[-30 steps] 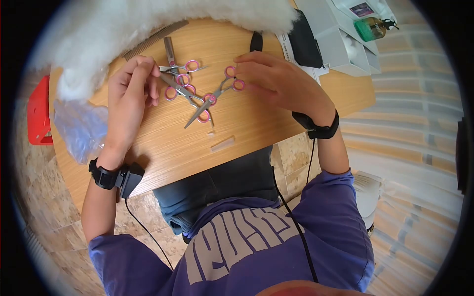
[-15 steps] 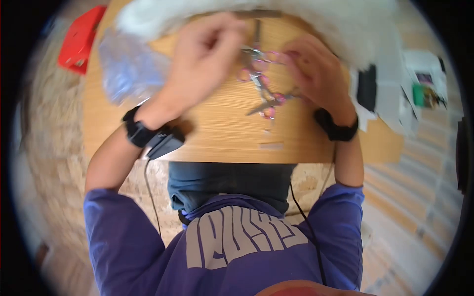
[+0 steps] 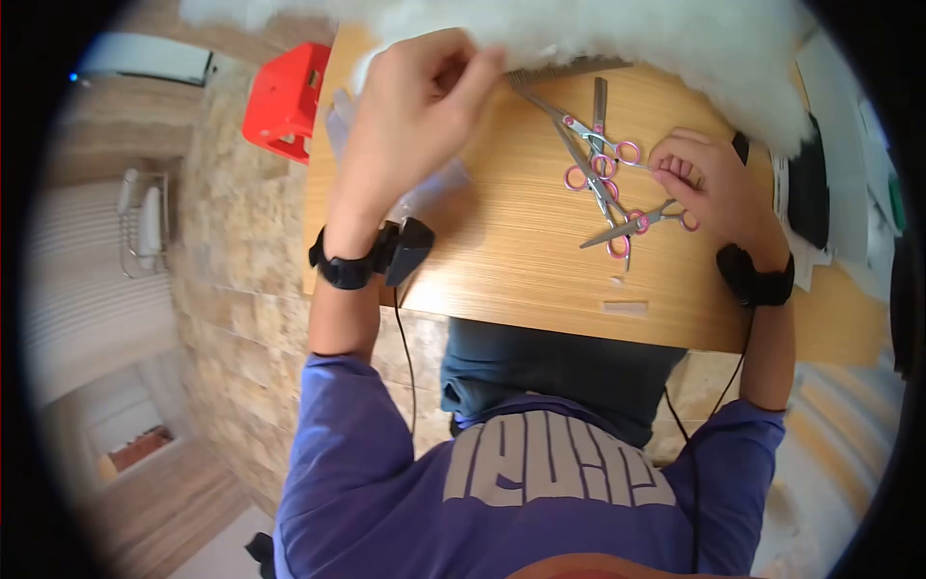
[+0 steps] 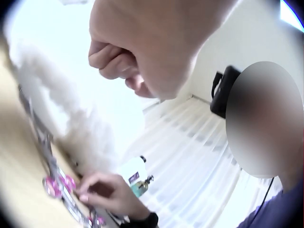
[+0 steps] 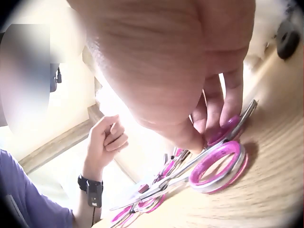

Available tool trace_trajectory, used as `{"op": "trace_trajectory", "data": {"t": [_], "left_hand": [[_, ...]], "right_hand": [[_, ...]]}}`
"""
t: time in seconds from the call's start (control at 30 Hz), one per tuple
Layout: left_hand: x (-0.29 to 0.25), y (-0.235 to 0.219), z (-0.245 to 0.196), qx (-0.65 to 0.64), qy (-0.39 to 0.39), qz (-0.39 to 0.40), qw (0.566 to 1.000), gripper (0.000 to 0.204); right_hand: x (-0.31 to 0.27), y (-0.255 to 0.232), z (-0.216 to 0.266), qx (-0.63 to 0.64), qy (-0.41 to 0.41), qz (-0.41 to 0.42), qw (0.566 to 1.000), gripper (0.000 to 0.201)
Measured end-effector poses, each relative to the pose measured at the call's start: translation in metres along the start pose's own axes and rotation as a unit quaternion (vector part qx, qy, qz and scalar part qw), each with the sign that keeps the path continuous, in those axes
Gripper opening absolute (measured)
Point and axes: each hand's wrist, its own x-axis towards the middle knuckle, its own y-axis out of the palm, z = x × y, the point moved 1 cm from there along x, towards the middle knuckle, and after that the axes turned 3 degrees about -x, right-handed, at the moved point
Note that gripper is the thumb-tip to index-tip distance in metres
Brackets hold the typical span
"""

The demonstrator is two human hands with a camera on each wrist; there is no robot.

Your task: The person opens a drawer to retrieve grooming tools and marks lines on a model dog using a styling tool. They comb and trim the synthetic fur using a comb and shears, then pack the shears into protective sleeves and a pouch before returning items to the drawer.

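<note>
Several metal scissors with pink rings (image 3: 606, 183) lie crossed on the wooden table (image 3: 502, 261). The left hand (image 3: 424, 116) is raised over the table, left of them, its fingers curled and nothing visible in them; the left wrist view shows the same curled hand (image 4: 142, 52). At the right end of the scissors is the right hand (image 3: 709, 179), thumb and fingers bent in. In the right wrist view its fingertips (image 5: 213, 128) meet at a pink ring, partly covering it, beside a larger-looking ring (image 5: 218, 166) resting on the wood.
White fluffy material (image 3: 617, 29) runs along the far edge, with a dark comb (image 3: 579, 69) beside it. A clear plastic bag (image 3: 439, 188) lies partly behind the left arm. A small clear strip (image 3: 625, 307) is near the front edge. Black pouch (image 3: 810, 183) right; red stool (image 3: 286, 101) left.
The head view has swung left, showing more floor. The left hand has moved away from the scissors and risen. The right hand has come closer to the rings, its fingers now more curled.
</note>
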Motion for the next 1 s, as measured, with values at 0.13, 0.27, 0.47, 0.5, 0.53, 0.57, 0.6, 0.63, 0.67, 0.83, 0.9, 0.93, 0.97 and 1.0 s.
{"op": "trace_trajectory", "data": {"t": [0.13,0.27,0.47,0.5,0.53,0.57,0.6,0.63,0.67,0.83,0.9,0.93,0.97,1.0], "left_hand": [[-0.015,-0.050,0.016,0.191,-0.153,0.059,0.968,0.022],[-0.051,-0.099,0.050,0.296,-0.078,0.155,0.939,0.043],[-0.093,-0.093,0.079,0.263,-0.103,0.241,0.929,0.071],[-0.095,-0.092,0.083,0.267,-0.095,0.205,0.937,0.065],[-0.096,-0.092,0.084,0.271,-0.086,0.169,0.944,0.059],[-0.097,-0.087,0.078,0.261,-0.068,0.132,0.954,0.043],[-0.100,-0.091,0.083,0.267,-0.062,0.135,0.952,0.043],[-0.105,-0.097,0.095,0.293,-0.054,0.118,0.947,0.037],[-0.102,-0.098,0.090,0.318,-0.046,0.102,0.941,0.032],[-0.086,-0.101,0.047,0.306,-0.048,-0.017,0.951,0.012],[-0.077,-0.094,0.041,0.146,-0.042,-0.006,0.988,0.012],[-0.074,-0.089,0.038,-0.018,-0.043,0.004,0.999,0.013],[-0.070,-0.080,0.025,-0.055,-0.040,0.055,0.996,0.014],[-0.064,-0.073,0.019,-0.057,-0.038,0.059,0.996,0.014]], "right_hand": [[-0.003,0.005,0.016,0.028,0.018,0.015,0.999,0.008],[-0.007,0.008,0.012,-0.043,-0.060,-0.082,0.994,0.019],[-0.010,0.021,0.001,-0.159,-0.260,-0.104,0.947,0.027],[-0.011,0.021,-0.001,-0.153,-0.253,-0.082,0.952,0.030],[-0.011,0.021,-0.002,-0.146,-0.246,-0.061,0.956,0.032],[-0.012,0.020,-0.001,-0.144,-0.245,-0.069,0.956,0.032],[-0.012,0.019,0.001,-0.125,-0.214,-0.050,0.968,0.026],[-0.011,0.017,0.003,-0.104,-0.183,-0.032,0.977,0.020],[-0.011,0.016,0.008,-0.101,-0.182,-0.043,0.977,0.020],[-0.015,0.021,0.009,-0.132,-0.112,-0.073,0.982,0.018],[-0.016,0.019,0.011,-0.133,-0.103,-0.072,0.983,0.019],[-0.016,0.019,0.013,-0.134,-0.096,-0.063,0.984,0.020],[-0.016,0.016,0.014,-0.134,-0.094,-0.066,0.984,0.020],[-0.014,0.011,0.015,-0.105,-0.101,-0.021,0.989,0.018]]}}
